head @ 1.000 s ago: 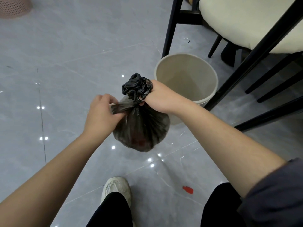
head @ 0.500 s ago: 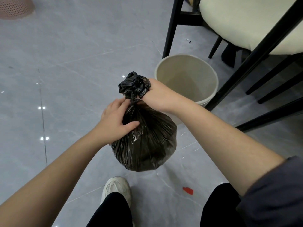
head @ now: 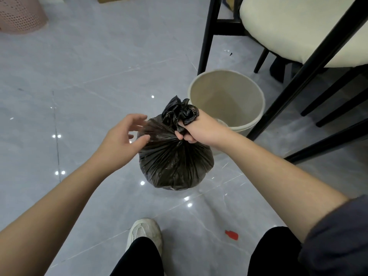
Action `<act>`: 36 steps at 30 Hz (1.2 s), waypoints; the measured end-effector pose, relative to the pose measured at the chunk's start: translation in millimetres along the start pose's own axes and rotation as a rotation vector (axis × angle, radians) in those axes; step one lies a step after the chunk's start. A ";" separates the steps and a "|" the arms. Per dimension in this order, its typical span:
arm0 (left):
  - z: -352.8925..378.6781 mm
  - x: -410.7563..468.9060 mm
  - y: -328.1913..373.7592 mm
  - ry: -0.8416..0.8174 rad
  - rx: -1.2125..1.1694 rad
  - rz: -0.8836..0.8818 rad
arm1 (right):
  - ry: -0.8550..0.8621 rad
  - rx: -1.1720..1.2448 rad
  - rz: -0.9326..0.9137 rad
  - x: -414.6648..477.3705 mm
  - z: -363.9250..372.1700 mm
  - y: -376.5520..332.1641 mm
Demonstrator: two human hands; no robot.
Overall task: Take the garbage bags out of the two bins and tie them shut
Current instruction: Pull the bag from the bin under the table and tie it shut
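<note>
A full black garbage bag rests low over the grey floor in front of me, its neck gathered into a crumpled bunch. My right hand is clenched on that neck, with the loose top sticking up past my fingers. My left hand hovers just left of the bag with fingers spread, holding nothing. Behind the bag stands a beige bin with no bag in it. A pink perforated bin sits at the far upper left.
A black-framed chair with a cream seat stands at the right, one leg close to the beige bin. My white shoe and dark trouser legs are at the bottom. A small red scrap lies on the floor.
My left hand has come off the bag and opened. The bag has dropped lower toward the floor while my right hand keeps its grip on the neck.
</note>
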State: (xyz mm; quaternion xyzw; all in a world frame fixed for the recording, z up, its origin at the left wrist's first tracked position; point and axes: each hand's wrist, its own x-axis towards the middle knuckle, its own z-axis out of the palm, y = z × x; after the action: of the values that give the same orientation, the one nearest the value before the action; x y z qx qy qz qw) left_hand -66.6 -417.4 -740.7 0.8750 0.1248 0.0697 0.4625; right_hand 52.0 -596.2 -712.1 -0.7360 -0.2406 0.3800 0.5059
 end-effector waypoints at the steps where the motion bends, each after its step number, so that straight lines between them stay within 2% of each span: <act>1: -3.6 -0.3 1.8 0.028 0.000 0.016 | 0.000 0.004 -0.001 0.9 -0.2 2.6; 3: -9.4 -2.8 9.4 -0.003 0.068 0.099 | 0.015 -0.065 -0.027 3.5 0.7 6.2; 6: -8.4 -4.4 18.3 -0.139 0.297 0.210 | 0.065 -0.222 -0.084 7.4 7.4 8.3; 8: -1.7 -1.9 17.6 -0.147 0.297 0.194 | 0.068 -0.266 -0.094 8.3 12.0 11.2; 13: 12.3 2.2 9.0 0.006 0.223 0.061 | 0.026 -0.221 -0.068 7.6 15.0 22.2; 17: 10.4 2.2 5.1 -0.066 0.226 -0.022 | -0.138 -0.119 0.040 2.6 10.3 27.2; 19: 8.2 -2.9 3.2 -0.107 0.237 -0.032 | -0.159 -0.124 0.058 0.6 9.4 29.6; 22: 5.9 -14.0 6.8 -0.123 0.221 0.113 | -0.099 -0.129 0.082 0.2 11.7 30.1; 25: 7.1 -17.2 13.9 -0.101 0.437 0.378 | -0.057 -0.155 0.097 2.5 13.8 28.1; 28: 17.3 -3.9 5.8 -0.162 0.697 0.384 | -0.040 -0.189 0.114 6.2 14.1 27.5; 32: 32.0 5.0 -6.6 -0.110 0.761 0.444 | -0.048 -0.168 0.128 6.0 12.8 23.8; 34: 28.4 5.6 -10.9 -0.121 0.670 0.374 | -0.069 -0.153 0.110 2.7 8.9 23.7; 36: 22.8 8.0 -13.8 -0.248 0.394 0.107 | -0.103 -0.147 0.101 -0.4 4.6 26.3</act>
State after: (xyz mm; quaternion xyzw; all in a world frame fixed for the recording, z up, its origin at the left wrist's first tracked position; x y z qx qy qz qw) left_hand -55.6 -425.8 -764.8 0.9556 0.0317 -0.0397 0.2903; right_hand 47.2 -603.7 -737.4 -0.7619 -0.2560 0.4238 0.4176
